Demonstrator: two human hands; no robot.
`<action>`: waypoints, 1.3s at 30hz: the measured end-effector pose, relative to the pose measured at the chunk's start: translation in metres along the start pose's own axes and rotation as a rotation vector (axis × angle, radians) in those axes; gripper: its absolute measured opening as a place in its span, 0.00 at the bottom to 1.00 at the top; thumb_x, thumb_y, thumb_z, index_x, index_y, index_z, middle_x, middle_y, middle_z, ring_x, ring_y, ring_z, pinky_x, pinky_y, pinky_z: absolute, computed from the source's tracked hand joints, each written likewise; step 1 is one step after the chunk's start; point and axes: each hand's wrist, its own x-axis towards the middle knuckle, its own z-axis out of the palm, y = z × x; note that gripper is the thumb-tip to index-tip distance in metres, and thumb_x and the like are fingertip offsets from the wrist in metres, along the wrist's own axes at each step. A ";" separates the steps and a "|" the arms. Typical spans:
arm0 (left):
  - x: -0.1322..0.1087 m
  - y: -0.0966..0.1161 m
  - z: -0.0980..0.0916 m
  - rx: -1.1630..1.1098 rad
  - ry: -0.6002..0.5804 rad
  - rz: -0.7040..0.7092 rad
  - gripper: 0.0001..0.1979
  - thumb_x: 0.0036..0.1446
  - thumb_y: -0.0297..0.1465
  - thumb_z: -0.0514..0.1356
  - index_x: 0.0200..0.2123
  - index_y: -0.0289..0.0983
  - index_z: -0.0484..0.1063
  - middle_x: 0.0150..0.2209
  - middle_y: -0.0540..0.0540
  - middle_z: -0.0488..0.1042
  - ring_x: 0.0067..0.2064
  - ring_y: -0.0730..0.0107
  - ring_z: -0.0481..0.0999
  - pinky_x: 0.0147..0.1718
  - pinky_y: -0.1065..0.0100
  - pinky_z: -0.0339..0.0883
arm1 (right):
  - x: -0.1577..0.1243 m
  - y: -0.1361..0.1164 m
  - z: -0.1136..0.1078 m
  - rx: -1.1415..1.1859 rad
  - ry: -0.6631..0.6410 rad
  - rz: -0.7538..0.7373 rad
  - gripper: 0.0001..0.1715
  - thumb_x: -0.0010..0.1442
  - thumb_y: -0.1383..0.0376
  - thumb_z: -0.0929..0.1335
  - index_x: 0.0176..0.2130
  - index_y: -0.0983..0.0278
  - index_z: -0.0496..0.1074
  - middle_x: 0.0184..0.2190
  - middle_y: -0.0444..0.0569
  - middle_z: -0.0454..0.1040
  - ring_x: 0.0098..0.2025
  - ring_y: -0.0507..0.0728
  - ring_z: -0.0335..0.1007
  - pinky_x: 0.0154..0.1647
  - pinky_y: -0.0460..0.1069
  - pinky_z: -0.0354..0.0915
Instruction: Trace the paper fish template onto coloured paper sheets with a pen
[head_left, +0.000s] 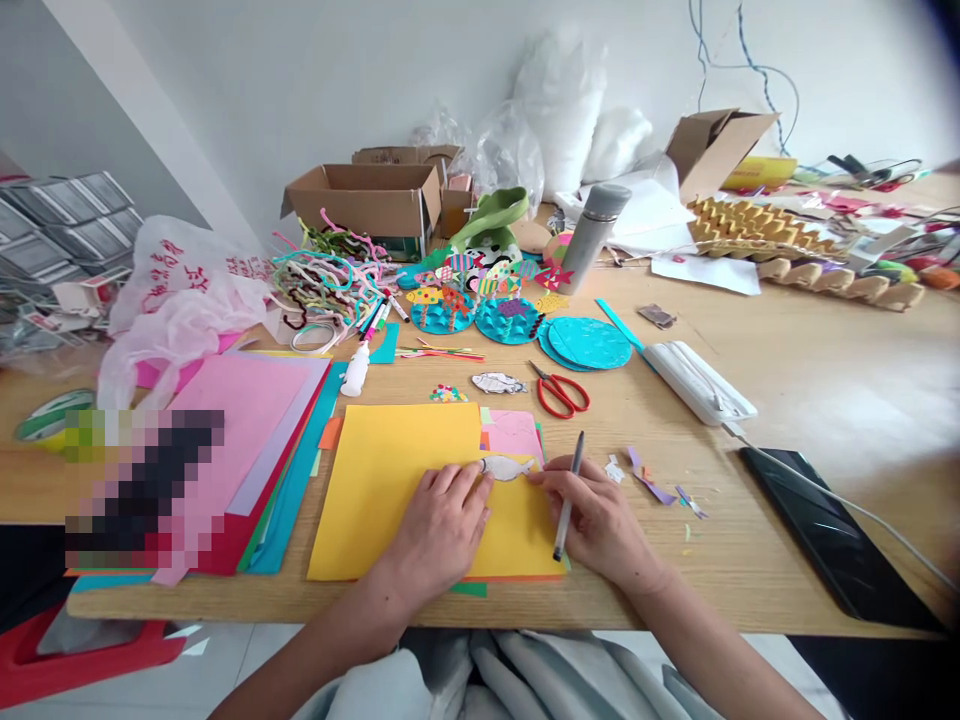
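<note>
A white paper fish cutout (pixel 507 467) lies on the upper edge of the yellow paper sheet (pixel 375 480). My left hand (pixel 442 520) rests on the sheet, fingers stretched out, with fingertips touching the head end of the cutout. At the tail end is my right hand (pixel 600 515); a grey pen (pixel 568 505) is held between its fingers, slanting with the dark end toward me. Beyond the sheet lie red-handled scissors (pixel 561 392) and a second fish cutout with drawn scales (pixel 499 383). Pink paper (pixel 514 432) shows from under the yellow sheet.
Coloured paper sheets (pixel 247 420) are stacked at left, beside a glue bottle (pixel 356 370). Blue discs (pixel 585 342), decorated paper fish (pixel 510 308), pipe cleaners (pixel 337 280) and a grey thermos (pixel 595 240) stand farther back. A white power bank (pixel 699 380) and a black phone (pixel 832 535) lie at right.
</note>
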 end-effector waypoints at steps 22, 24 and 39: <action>0.001 0.001 -0.001 0.008 -0.004 -0.003 0.19 0.66 0.32 0.48 0.57 0.35 0.65 0.56 0.41 0.68 0.51 0.58 0.66 0.46 0.57 0.59 | 0.002 -0.003 -0.001 -0.013 -0.001 0.002 0.18 0.54 0.77 0.62 0.42 0.61 0.67 0.36 0.51 0.74 0.41 0.58 0.70 0.40 0.54 0.68; 0.000 0.001 -0.001 0.015 -0.007 -0.003 0.19 0.66 0.32 0.48 0.57 0.35 0.65 0.56 0.41 0.68 0.51 0.58 0.66 0.47 0.57 0.59 | 0.002 -0.003 -0.001 -0.009 0.002 0.004 0.17 0.54 0.77 0.62 0.42 0.61 0.67 0.37 0.51 0.74 0.41 0.58 0.70 0.40 0.54 0.68; -0.001 0.004 -0.004 0.044 -0.029 -0.013 0.20 0.66 0.34 0.50 0.60 0.41 0.62 0.57 0.42 0.66 0.52 0.59 0.65 0.47 0.57 0.59 | 0.001 -0.002 0.001 0.014 0.007 0.024 0.16 0.54 0.77 0.63 0.41 0.61 0.67 0.37 0.51 0.74 0.42 0.58 0.69 0.40 0.54 0.68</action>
